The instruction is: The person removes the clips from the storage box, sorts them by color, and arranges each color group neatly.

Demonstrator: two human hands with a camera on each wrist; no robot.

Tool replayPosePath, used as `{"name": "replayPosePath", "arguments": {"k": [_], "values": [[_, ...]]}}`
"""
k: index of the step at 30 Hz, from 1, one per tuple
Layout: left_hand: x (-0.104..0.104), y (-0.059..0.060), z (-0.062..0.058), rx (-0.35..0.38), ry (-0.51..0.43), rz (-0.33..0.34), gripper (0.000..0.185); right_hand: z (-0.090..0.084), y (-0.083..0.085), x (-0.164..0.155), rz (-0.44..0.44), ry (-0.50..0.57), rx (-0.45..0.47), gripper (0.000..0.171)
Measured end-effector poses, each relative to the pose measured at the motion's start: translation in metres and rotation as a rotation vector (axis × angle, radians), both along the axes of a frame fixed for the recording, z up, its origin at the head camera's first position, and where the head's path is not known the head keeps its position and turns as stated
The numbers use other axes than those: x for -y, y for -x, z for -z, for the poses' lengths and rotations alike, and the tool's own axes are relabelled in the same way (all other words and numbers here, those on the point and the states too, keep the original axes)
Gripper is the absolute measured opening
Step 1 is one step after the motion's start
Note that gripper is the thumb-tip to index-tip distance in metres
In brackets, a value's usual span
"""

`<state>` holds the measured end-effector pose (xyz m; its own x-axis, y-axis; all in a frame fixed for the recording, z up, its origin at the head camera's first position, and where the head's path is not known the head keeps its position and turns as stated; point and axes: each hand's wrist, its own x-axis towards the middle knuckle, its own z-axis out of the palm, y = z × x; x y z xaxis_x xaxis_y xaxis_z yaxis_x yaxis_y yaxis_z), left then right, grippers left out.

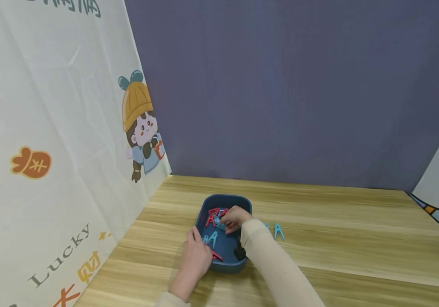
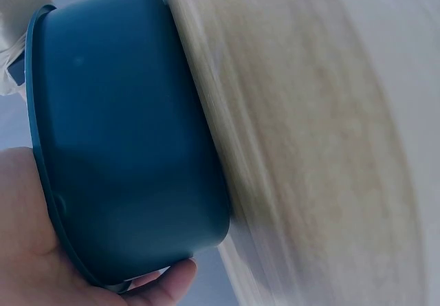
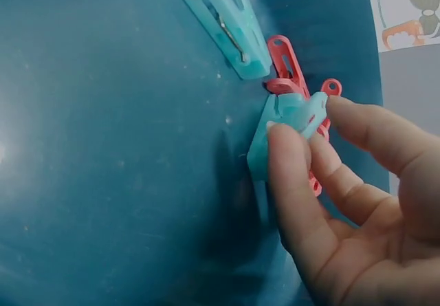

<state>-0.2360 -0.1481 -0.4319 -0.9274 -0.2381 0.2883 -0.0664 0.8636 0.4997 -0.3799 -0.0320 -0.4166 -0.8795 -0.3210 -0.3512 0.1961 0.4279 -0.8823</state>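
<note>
While my right hand (image 3: 344, 196) pinches a light blue peg (image 3: 285, 130) between thumb and fingertips inside the blue tub (image 1: 223, 200), the red pegs (image 3: 295, 79) lying against it could snag and come up with it, or the peg could squirt out of so shallow a pinch. My left hand (image 1: 195, 256) holds the tub's near left rim, thumb curled under its wall (image 2: 130, 148); if that hold slackens, I judge the tub could slide on the desk (image 1: 338, 230). The tub sits near the desk's left edge, toward the back, and holds red and blue pegs. Two more blue pegs (image 1: 278, 231) lie on the desk just right of it.
</note>
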Motion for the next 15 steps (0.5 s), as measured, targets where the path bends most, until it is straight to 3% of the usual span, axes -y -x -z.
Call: {"name": "replayPosePath", "arguments": {"k": [9,15], "values": [[-0.0001,-0.0004,-0.0006,-0.001,0.002,0.004,0.062,0.0048,0.001,0.0028,0.007,-0.043,-0.037,0.008],[0.0004,0.0003,-0.0013,0.043,-0.023,0.005,0.064,0.0047,0.0003,0.0032,0.021,-0.069,-0.033,0.01]]}}
